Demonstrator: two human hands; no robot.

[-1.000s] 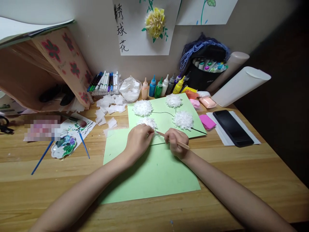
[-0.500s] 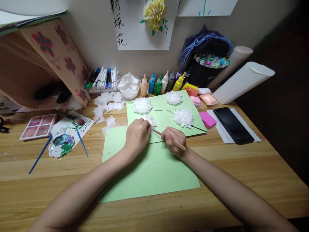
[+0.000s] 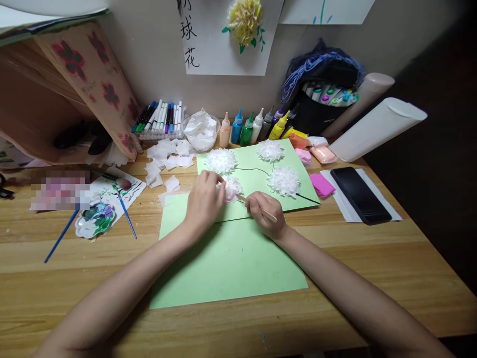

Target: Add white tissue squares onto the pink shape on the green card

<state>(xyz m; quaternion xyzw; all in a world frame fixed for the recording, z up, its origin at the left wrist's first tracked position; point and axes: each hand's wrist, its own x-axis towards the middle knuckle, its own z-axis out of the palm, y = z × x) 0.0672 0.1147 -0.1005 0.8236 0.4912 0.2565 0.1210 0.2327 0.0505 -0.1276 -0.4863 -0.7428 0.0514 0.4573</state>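
My right hand (image 3: 266, 214) is closed round a thin wooden stick (image 3: 269, 216), whose tip points at the lower edge of a small white paper flower (image 3: 234, 187). A pinkish patch shows low on that flower. At its left side, my left hand (image 3: 204, 200) has its fingers curled together; what they hold, if anything, is hidden. Fluffy white flowers (image 3: 283, 181) and dark stem lines sit on the upper green sheet (image 3: 253, 178). Under my forearms lies another green sheet (image 3: 231, 263).
Torn white paper pieces (image 3: 167, 156) lie left of the sheets, near a bowl of white paper (image 3: 201, 130). Paint bottles (image 3: 246, 130) line the back. A phone (image 3: 360, 194) lies right, a paint palette (image 3: 95, 220) and brushes left.
My left hand has drawn slightly left and back from the small flower, so more of it shows, including the pinkish patch. The stick's visible end has shifted a little left.
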